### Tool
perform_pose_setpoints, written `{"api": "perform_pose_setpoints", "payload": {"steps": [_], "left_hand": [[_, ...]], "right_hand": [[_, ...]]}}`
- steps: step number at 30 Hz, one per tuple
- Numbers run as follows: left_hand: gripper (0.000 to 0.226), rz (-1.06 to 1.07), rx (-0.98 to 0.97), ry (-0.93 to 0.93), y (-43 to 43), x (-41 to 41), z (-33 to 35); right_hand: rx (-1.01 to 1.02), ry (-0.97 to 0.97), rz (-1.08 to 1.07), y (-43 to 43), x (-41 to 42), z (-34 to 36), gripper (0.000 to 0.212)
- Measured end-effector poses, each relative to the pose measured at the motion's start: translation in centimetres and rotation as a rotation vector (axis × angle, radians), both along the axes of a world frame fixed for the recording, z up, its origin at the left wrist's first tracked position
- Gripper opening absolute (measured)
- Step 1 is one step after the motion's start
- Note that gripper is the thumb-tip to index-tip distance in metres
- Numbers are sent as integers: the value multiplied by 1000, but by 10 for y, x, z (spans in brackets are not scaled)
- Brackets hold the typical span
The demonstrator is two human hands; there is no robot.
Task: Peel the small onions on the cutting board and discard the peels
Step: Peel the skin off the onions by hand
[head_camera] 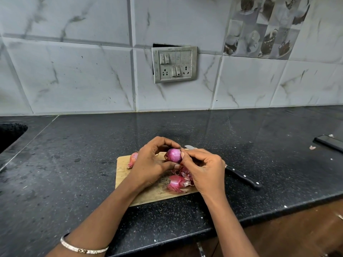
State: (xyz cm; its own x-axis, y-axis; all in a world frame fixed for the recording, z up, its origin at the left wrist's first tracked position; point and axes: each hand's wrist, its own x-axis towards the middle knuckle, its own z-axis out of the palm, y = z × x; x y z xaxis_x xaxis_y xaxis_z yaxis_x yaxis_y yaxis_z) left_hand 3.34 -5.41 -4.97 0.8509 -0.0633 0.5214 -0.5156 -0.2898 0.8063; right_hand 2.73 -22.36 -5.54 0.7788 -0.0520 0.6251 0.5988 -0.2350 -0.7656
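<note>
Over the far part of a pale wooden cutting board (124, 176), the left hand (151, 161) curls its fingers and thumb round a small, shiny purple peeled onion (173, 155), holding it just above the board. The right hand (205, 170) meets it from the right, thumb and forefinger pinched against the onion's right side. At the board's far-left corner lies a small onion in dry pink skin (133, 159), partly hidden by the left hand. A heap of pink papery peels (178, 181) sits on the near-right part of the board. A black-handled steel knife (243, 178) lies along the board's right edge on the speckled black stone counter (78, 145) – its tip pointing away.
</note>
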Motion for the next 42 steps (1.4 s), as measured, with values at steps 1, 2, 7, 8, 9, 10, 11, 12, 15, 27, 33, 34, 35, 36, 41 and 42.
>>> {"api": "perform_pose_setpoints", "payload": {"steps": [1,2,7,8,9,10,11,12,15,27,33,34,35,36,41,42], "left_hand": [[49,1,5,-1,0,0,0],[49,0,10,-1,0,0,0],[48,1,28,-2,-1,-1,1],[48,6,33,-6,-1,-1,1],[48,14,42,-11,-1,-1,1],[48,24,50,-18,-1,-1,1],[48,35,53,-25,-1,0,1],[48,48,53,-31,0,0,0],[47,76,63,-51,0,-1,-1],[47,62,39,-46,-2,-2,2],[47,62,32,-47,-3,-2,1],[47,68,40,-55,-2,-2,1],[47,75,50,-62,-3,-2,1],[48,81,59,-68,-3,-2,1],[48,70,64,-62,-4,-3,1],[48,65,60,-57,-4,-3,1]], "right_hand": [[-3,-1,-14,0,0,0,16],[-6,-1,-32,1,0,-1,17],[-28,17,-111,1,1,-3,19],[-11,27,-113,1,0,-2,20],[10,32,-105,0,-1,-2,20],[29,37,-89,0,-2,-2,18],[32,40,-72,0,-2,-1,14],[21,41,-59,1,-2,-1,10],[-29,41,-71,1,0,-3,12],[20,147,-95,-1,7,-6,5],[68,149,-48,-1,0,-1,5],[60,154,-20,0,-1,0,4],[49,153,-8,1,-1,0,5],[41,152,-6,1,0,0,7],[1,152,-23,-1,4,-3,5],[-27,150,-37,-1,5,-5,5]]}}
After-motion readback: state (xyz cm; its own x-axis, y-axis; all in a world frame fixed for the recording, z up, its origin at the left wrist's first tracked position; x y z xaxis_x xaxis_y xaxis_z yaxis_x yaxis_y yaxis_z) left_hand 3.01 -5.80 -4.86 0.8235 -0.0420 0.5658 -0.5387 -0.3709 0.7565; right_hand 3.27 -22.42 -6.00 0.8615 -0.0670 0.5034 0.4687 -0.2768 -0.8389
